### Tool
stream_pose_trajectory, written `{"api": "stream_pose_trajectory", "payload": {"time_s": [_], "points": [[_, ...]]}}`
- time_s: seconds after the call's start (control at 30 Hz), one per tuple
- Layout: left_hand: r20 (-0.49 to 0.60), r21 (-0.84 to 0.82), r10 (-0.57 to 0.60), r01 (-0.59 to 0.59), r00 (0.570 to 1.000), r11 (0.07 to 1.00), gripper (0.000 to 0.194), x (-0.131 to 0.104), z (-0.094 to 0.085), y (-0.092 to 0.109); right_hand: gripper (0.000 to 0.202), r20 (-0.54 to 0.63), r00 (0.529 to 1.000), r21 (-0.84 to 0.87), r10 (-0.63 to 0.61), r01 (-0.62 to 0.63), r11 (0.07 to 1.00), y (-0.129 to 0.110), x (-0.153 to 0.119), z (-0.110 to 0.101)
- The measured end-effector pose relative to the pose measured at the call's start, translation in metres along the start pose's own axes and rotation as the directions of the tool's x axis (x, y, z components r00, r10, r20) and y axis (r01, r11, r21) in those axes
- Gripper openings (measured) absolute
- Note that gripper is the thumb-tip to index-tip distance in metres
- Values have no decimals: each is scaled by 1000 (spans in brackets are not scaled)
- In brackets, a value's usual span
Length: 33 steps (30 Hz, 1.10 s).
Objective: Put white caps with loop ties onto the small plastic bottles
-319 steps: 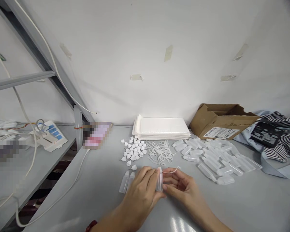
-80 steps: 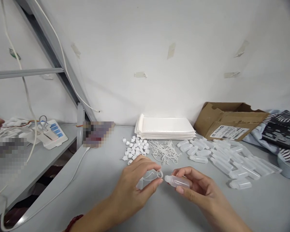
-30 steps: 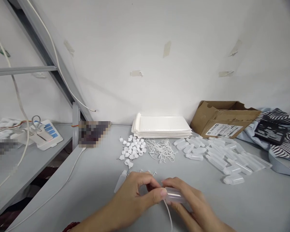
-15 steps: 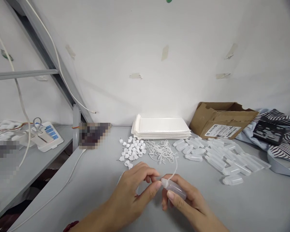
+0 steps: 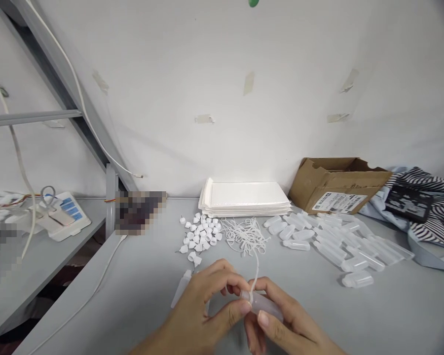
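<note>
My right hand [image 5: 281,320] is closed round the body of a small translucent squeeze bottle [image 5: 265,305], which lies tilted with its neck to the left. A white elastic cord [image 5: 256,271] runs up from the bottle's neck, its upper end near the cord pile. My left hand [image 5: 210,303] pinches the neck end between thumb and index finger, where the cord meets it. Partly hidden beside my left hand is a translucent flat-looking piece [image 5: 181,288]. Just beyond it are several white caps [image 5: 200,231], some with thin needle-like tips.
Behind the hands lies a tangled pile of white cords [image 5: 246,235]. Several empty bottles [image 5: 329,241] spread to the right, before a cardboard box [image 5: 340,185]. White padded envelopes [image 5: 247,197] are stacked at the wall. A cable [image 5: 96,291] crosses the table's left side.
Both hands and the bottle have shifted slightly down. My left fingertips have closed onto the bottle's neck, and the cord now stands to the left of where it was.
</note>
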<state>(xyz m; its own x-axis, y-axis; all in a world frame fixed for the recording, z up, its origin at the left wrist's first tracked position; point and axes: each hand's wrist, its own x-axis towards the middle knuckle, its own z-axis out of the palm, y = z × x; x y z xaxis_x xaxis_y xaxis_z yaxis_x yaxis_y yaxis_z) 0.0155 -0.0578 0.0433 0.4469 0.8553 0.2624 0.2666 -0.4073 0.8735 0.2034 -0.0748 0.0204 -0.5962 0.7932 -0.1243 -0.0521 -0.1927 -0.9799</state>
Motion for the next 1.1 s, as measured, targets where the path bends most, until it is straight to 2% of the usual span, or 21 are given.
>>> {"api": "stream_pose_trajectory", "payload": {"time_s": [0.2, 0.3, 0.37, 0.43, 0.5, 0.53, 0.6, 0.67, 0.7, 0.83, 0.87, 1.03, 1.07, 1.1], "points": [[35, 105, 48, -52, 998, 993, 10, 1, -2, 0, 43, 12, 993, 46, 116, -116, 992, 0, 1, 0], [1, 206, 182, -179, 983, 962, 20, 0, 1, -4, 39, -7, 997, 41, 83, -82, 996, 1, 1, 3], [-56, 285, 331, -303, 942, 909, 30, -1, 6, -9, 38, -30, 999, 53, 42, -40, 998, 2, 2, 5], [-100, 353, 463, -403, 881, 844, 36, -2, 13, -15, 39, -52, 998, 73, 34, -30, 997, 3, 3, 7], [-108, 409, 549, -467, 829, 784, 39, -4, 18, -20, 41, -73, 995, 85, 72, -65, 994, 2, 3, 9], [-101, 425, 566, -479, 818, 768, 41, -5, 20, -21, 42, -87, 992, 79, 91, -84, 993, 1, 3, 9], [-95, 420, 537, -456, 838, 785, 44, -6, 21, -20, 43, -112, 988, 40, 105, -101, 994, -1, 2, 8], [-107, 368, 430, -366, 897, 855, 42, -6, 19, -14, 43, -107, 990, -21, 95, -98, 995, 0, 0, 9], [-123, 344, 393, -333, 911, 878, 40, -6, 17, -10, 44, -95, 991, -49, 96, -101, 994, 0, -1, 9], [-222, 244, 232, -176, 947, 954, 12, -6, 11, 1, 44, -45, 993, -131, 113, -118, 984, -1, -4, 15], [-235, 226, 205, -152, 950, 962, 12, -6, 12, 2, 42, -31, 993, -157, 117, -121, 980, -2, -3, 17], [-187, 275, 160, -105, 969, 956, 15, -15, 27, -4, 26, 34, 995, -307, 93, -78, 948, -10, 1, 19], [-170, 282, 166, -113, 971, 953, 24, -17, 30, -5, 25, 56, 995, -320, 78, -56, 946, -10, 1, 18], [-164, 276, 170, -121, 972, 953, 42, -18, 32, -5, 24, 77, 995, -325, 69, -40, 945, -9, 2, 18]]}}
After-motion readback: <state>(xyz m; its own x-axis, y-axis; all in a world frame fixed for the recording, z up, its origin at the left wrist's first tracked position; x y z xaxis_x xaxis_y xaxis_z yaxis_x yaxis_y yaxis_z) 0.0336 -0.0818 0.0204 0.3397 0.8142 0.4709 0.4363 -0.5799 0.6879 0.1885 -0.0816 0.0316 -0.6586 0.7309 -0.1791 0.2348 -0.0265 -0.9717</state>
